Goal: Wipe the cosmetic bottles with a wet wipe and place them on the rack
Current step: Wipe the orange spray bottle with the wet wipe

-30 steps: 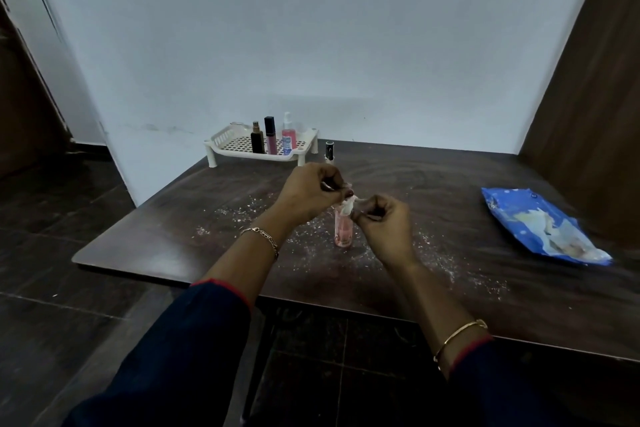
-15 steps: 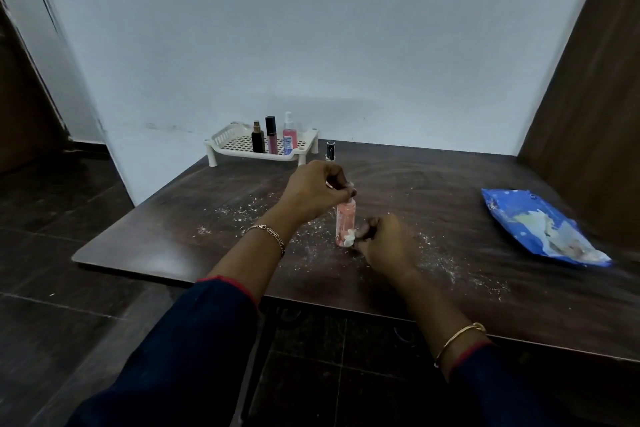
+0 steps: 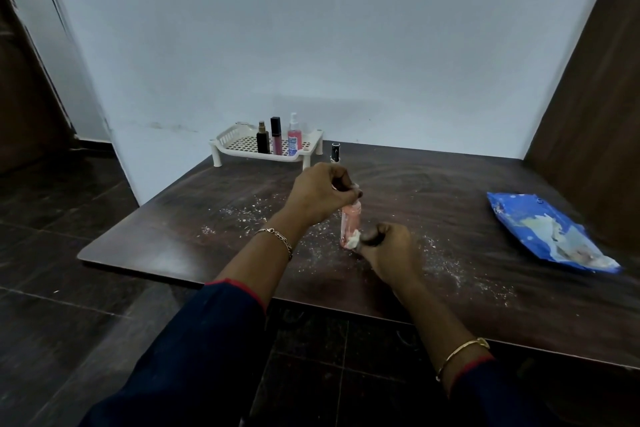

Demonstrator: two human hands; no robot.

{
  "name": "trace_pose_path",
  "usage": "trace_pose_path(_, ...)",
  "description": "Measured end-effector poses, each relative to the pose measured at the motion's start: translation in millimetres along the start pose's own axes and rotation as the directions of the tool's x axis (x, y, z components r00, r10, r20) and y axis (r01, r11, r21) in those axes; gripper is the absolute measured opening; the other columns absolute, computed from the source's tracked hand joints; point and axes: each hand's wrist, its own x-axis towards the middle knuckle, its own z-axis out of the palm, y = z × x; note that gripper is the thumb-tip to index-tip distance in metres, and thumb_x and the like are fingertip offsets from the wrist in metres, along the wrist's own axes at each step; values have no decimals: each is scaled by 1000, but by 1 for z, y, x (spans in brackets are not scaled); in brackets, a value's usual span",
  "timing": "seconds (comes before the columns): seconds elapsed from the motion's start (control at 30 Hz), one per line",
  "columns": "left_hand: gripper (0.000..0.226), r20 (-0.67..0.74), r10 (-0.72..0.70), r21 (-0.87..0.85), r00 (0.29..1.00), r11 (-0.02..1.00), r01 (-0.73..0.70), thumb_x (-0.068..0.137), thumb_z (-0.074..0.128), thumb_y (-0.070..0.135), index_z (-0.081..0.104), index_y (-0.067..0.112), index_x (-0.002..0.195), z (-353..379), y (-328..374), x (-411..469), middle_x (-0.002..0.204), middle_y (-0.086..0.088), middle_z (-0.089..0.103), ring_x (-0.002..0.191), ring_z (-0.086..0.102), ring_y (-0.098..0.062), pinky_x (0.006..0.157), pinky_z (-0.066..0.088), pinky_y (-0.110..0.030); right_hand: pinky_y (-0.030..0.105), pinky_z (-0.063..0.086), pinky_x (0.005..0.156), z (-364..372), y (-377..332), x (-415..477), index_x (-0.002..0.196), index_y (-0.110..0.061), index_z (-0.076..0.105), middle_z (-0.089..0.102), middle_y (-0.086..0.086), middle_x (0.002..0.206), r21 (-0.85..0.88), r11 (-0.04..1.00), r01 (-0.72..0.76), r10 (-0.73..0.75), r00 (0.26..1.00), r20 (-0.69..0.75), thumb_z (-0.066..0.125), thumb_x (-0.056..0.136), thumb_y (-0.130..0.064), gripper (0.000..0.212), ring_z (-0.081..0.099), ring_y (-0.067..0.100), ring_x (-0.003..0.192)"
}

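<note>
l. hand (image 3: 320, 196) pinches top of upright pink bottle (image 3: 350, 220); r. hand (image 3: 386, 250) fingers clenched on wet wipe (image 3: 354, 240) at bottle's base.

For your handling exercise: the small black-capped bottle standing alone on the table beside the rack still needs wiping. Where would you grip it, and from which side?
Probably pinch the small black-capped bottle round its cap, from above or from its right: it stands upright and narrow, with the rack close on its left.

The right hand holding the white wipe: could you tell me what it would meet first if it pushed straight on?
The right hand points left; its white wipe already touches the pink plastic bottle, so that likely comes first.
</note>
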Motion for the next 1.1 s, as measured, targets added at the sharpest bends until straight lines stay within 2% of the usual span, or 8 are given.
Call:
trace_pose_path(0.23, 21, -4, 12, 43, 1000, 999, -12, 74, 78, 28, 60, 23, 64, -1, 4, 4, 78, 3, 73, 73, 69, -8, 75, 58, -34, 27, 48, 60, -5, -24, 7, 66, -22, 62, 64, -12, 68, 83, 994, 76, -64, 988, -140, 76, 69, -16, 15, 62, 10, 66)
trace_pose_path(0.47, 19, -9, 13, 69, 1000, 998, -13, 73, 79, 29, 63, 21, 66, -1, 5, 4, 78, 5, 73, 72, 67, -4, 66, 54, -24, 36, 55, 62, 2, -14, 7, 54, -26, 56, 67, -6, 65, -46, 999, -5, 7, 999, 49, 82, 61, -38, 29, 64, 16, 65)
trace_pose_path(0.6, 16, -16, 20, 124, 1000, 992, -18, 74, 77, 28, 65, 21, 66, -2, 6, 8, 70, 9, 67, 68, 62, -6, 63, 48, -21, 23, 33, 44, -7, -49, 12, 50, -23, 53, 55, -5, 48, -36, 989, 141, -143, 987, -74, 72, 70, -38, 31, 51, 11, 46)
trace_pose_path(0.7, 18, -23, 25, 128, 999, 992, -21, 74, 77, 29, 63, 23, 64, -1, 4, 8, 71, 9, 68, 70, 64, -7, 68, 53, -25, 21, 27, 42, -1, -52, 8, 52, -21, 53, 51, -4, 47, -89, 986, 139, -151, 979, -137, 66, 73, -30, 27, 48, 13, 45)
trace_pose_path(0.77, 23, -20, 23, 106, 1000, 994, -21, 72, 79, 31, 59, 25, 61, 1, 3, 8, 74, 8, 71, 72, 67, -7, 71, 57, -31, 21, 36, 47, 5, -43, 1, 66, -19, 66, 62, -4, 58, -187, 979, 80, -104, 987, -123, 67, 74, -27, 11, 58, 16, 56)
trace_pose_path(0.83, 25, -20, 20, 98, 1000, 995, -18, 72, 79, 33, 57, 27, 61, 2, 3, 7, 74, 7, 72, 72, 68, -7, 73, 58, -37, 23, 43, 55, 8, -33, -4, 77, -22, 70, 69, -6, 70, -202, 977, 72, -95, 990, -107, 73, 71, -31, 12, 64, 17, 65)
trace_pose_path(1.0, 23, -71, 53, 177, 996, 983, -39, 76, 73, 36, 53, 29, 67, 7, 6, 4, 70, 12, 66, 71, 63, -5, 72, 56, -34, 27, 48, 54, -7, -12, 0, 63, -23, 61, 66, -8, 66, -217, 976, 14, -37, 994, -104, 73, 69, -26, 13, 64, 16, 65)
trace_pose_path(1.1, 17, -75, 77, 205, 994, 977, -60, 77, 71, 41, 60, 29, 83, 8, 7, 3, 68, 14, 64, 70, 62, -5, 69, 55, -31, 31, 52, 60, -21, -3, 4, 68, -19, 61, 65, -6, 69, -169, 985, 32, -59, 985, -159, 68, 73, -18, 8, 62, 16, 66)
